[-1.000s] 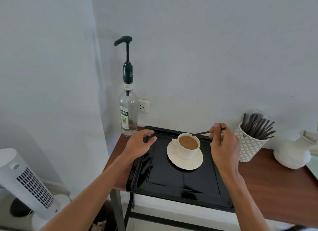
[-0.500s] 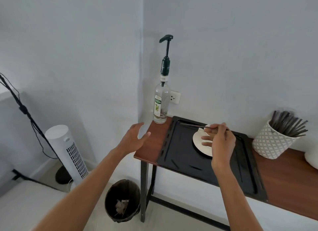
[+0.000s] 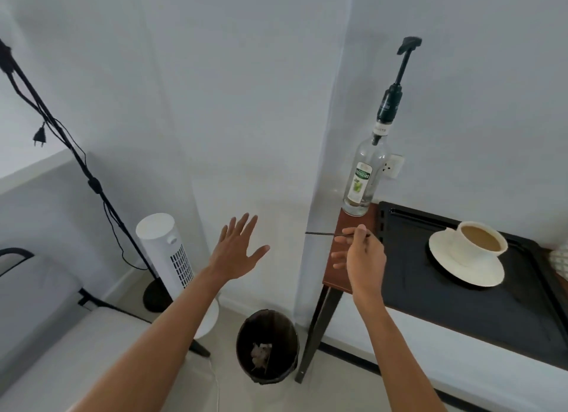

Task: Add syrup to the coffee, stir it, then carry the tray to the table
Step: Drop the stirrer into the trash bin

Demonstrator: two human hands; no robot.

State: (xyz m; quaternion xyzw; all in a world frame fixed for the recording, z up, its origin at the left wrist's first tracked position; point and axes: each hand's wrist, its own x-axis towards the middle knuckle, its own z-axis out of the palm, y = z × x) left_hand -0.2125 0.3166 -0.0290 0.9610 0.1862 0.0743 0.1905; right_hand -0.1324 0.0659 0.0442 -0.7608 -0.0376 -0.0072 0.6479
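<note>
A white cup of coffee (image 3: 479, 242) stands on a white saucer (image 3: 467, 265) on the black tray (image 3: 461, 313), which lies on the wooden side table (image 3: 336, 273). The clear syrup bottle (image 3: 365, 178) with a dark pump stands at the table's back left corner. My right hand (image 3: 359, 256) pinches a thin dark stir stick (image 3: 322, 234) and hovers over the table's left edge, the stick pointing left. My left hand (image 3: 238, 248) hangs in the air to the left of the table, fingers spread, holding nothing.
A dark waste bin (image 3: 266, 345) with crumpled paper stands on the floor below my hands, beside the table leg. Further left are a white tower fan (image 3: 167, 252), a black stand with cables (image 3: 61, 135) and a grey bed edge (image 3: 37, 313). A patterned pot (image 3: 559, 264) is cut off at right.
The view has swung left and down. My right hand has carried the stir stick from the cup to the table's left edge, above the bin. My left hand left the tray and opened in the air.
</note>
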